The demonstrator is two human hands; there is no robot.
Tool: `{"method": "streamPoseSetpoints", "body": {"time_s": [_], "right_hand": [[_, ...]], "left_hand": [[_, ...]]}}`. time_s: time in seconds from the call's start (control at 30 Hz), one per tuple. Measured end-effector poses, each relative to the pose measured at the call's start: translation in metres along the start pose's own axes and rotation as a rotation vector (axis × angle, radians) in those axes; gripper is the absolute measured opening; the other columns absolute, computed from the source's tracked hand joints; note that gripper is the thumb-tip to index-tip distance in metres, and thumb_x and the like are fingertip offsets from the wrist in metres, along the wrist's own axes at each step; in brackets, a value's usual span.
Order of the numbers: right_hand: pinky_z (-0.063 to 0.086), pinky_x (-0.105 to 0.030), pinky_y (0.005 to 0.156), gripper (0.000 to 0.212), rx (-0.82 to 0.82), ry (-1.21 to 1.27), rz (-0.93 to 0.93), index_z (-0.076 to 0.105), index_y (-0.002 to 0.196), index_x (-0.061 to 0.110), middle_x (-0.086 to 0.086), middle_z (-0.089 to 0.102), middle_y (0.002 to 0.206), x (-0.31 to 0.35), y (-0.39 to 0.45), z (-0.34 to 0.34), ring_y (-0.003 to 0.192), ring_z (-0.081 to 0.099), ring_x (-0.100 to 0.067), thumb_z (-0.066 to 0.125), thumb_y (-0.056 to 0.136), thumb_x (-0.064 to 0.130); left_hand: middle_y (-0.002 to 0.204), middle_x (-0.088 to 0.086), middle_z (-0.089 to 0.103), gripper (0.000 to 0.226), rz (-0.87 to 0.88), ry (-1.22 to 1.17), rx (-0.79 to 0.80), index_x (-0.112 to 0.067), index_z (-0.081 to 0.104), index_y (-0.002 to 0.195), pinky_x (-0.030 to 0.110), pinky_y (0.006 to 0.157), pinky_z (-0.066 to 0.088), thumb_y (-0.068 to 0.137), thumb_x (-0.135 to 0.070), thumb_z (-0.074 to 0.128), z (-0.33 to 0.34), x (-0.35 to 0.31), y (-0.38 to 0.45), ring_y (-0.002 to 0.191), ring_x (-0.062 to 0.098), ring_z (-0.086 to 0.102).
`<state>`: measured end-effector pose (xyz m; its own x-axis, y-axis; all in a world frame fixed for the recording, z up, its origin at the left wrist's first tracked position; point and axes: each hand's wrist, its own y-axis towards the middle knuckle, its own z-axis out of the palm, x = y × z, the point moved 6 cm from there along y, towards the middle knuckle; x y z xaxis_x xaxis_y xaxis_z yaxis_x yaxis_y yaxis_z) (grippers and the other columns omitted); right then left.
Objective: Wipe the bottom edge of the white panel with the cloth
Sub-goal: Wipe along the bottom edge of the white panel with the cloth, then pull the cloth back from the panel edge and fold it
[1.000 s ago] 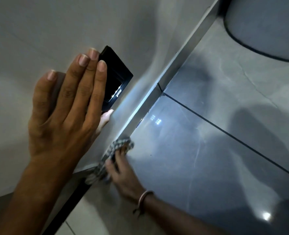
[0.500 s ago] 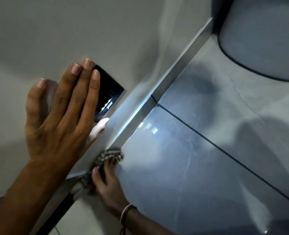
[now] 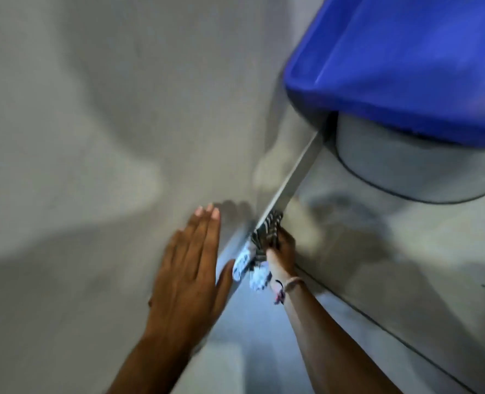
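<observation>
The left hand [image 3: 188, 268] lies flat against the white panel [image 3: 99, 143], fingers straight and together, palm pressed to the surface, grasping nothing. Its thumb reaches toward the panel's bottom edge [image 3: 288, 182], just beside the cloth [image 3: 259, 243].

The right hand [image 3: 282, 251] is below that edge, on the floor side, its fingers clenched around the striped cloth. The cloth is bunched and pressed against the edge, close to the left hand's fingertips; a pale, brightly lit part of it hangs down along the edge toward the wrist. A thin band [image 3: 291, 284] circles the right wrist.

The edge runs up and away from the cloth as a pale strip toward a blue tub [image 3: 400, 58], which sits on a grey round container [image 3: 412, 166] at the far end of the edge. A grey tiled floor [image 3: 406, 265] lies on the right-hand side of the edge, with a dark grout line crossing it near the right forearm. The picture is motion-blurred, so fine detail of the cloth is unclear.
</observation>
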<state>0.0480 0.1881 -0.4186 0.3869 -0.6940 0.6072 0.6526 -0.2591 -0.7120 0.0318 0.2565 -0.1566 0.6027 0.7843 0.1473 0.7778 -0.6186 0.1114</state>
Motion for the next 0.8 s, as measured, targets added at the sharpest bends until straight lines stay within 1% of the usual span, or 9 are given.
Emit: {"method": "streamPoseSetpoints", "body": {"time_s": [0.07,0.13,0.2,0.27,0.3,0.43,0.57,0.63,0.8], "right_hand": [[0.047,-0.050,0.113,0.027,0.107,0.168,0.192,0.066,0.125,-0.005,-0.022,0.068,0.129,0.007,-0.005,-0.003,0.121,0.064,-0.036,0.060,0.102,0.007],[0.050,-0.055,0.112,0.044,0.133,0.213,0.332,0.067,0.129,-0.001,-0.024,0.072,0.127,0.009,-0.010,-0.005,0.121,0.069,-0.040,0.068,0.097,0.029],[0.065,-0.039,0.088,0.045,0.107,0.169,0.333,0.068,0.123,-0.008,-0.017,0.079,0.102,0.016,-0.016,0.002,0.088,0.078,-0.030,0.077,0.090,0.022],[0.055,-0.021,0.049,0.029,0.099,0.082,0.243,0.068,0.115,-0.014,-0.007,0.068,0.058,0.031,-0.029,0.004,0.043,0.061,-0.014,0.071,0.088,-0.003],[0.051,-0.023,0.046,0.024,0.116,0.081,0.255,0.070,0.111,-0.007,-0.006,0.064,0.051,0.041,-0.038,0.008,0.038,0.055,-0.014,0.063,0.088,-0.011],[0.055,-0.047,0.100,0.042,0.287,0.211,0.360,0.059,0.133,-0.010,-0.027,0.069,0.116,0.132,-0.107,0.004,0.100,0.069,-0.038,0.044,0.093,-0.011],[0.060,-0.044,0.097,0.050,0.427,0.165,0.471,0.066,0.129,-0.002,-0.024,0.074,0.120,0.248,-0.150,-0.030,0.107,0.074,-0.036,0.049,0.082,-0.001],[0.061,-0.042,0.094,0.049,0.434,0.071,0.487,0.067,0.131,-0.001,-0.025,0.074,0.123,0.307,-0.155,-0.048,0.109,0.074,-0.036,0.053,0.084,0.006],[0.059,-0.047,0.101,0.048,0.380,-0.706,0.400,0.065,0.133,0.005,-0.021,0.076,0.123,0.425,-0.112,-0.109,0.116,0.072,-0.039,0.078,0.088,0.016]], "left_hand": [[0.159,0.015,0.053,0.063,-0.131,-0.192,0.094,0.000,0.043,0.157,0.036,0.111,0.040,0.105,-0.036,0.046,-0.011,0.000,0.022,0.143,0.025,0.045],[0.162,0.005,0.050,0.063,-0.266,-0.339,0.190,-0.012,0.041,0.161,0.027,0.113,0.044,0.102,-0.034,0.049,-0.014,0.002,0.032,0.145,0.020,0.048],[0.163,0.002,0.048,0.063,-0.339,-0.435,0.227,-0.016,0.039,0.162,0.022,0.114,0.040,0.103,-0.035,0.046,-0.015,0.008,0.038,0.145,0.018,0.049],[0.161,0.005,0.050,0.058,-0.366,-0.474,0.266,-0.012,0.041,0.161,0.029,0.118,0.043,0.107,-0.030,0.048,-0.015,0.011,0.032,0.144,0.021,0.051],[0.161,0.006,0.050,0.055,-0.401,-0.500,0.310,-0.010,0.040,0.162,0.038,0.121,0.045,0.110,-0.026,0.050,-0.016,0.012,0.026,0.146,0.023,0.050],[0.157,0.020,0.051,0.054,-0.706,-0.675,0.387,-0.002,0.044,0.158,0.057,0.117,0.047,0.107,-0.009,0.060,-0.033,0.016,0.026,0.142,0.035,0.052],[0.131,0.009,0.070,0.025,-1.244,-1.325,0.348,-0.024,0.069,0.129,0.037,0.091,0.059,0.105,-0.026,0.066,-0.053,-0.011,0.070,0.112,0.023,0.070],[0.104,0.004,0.081,0.015,-1.315,-1.718,0.423,-0.028,0.082,0.101,0.030,0.071,0.066,0.094,-0.036,0.071,-0.062,-0.045,0.103,0.089,0.018,0.078],[0.089,0.005,0.083,0.017,-1.412,-1.782,0.309,-0.014,0.078,0.101,0.027,0.067,0.068,0.099,0.000,0.069,-0.073,-0.103,0.182,0.079,0.021,0.079]]}}
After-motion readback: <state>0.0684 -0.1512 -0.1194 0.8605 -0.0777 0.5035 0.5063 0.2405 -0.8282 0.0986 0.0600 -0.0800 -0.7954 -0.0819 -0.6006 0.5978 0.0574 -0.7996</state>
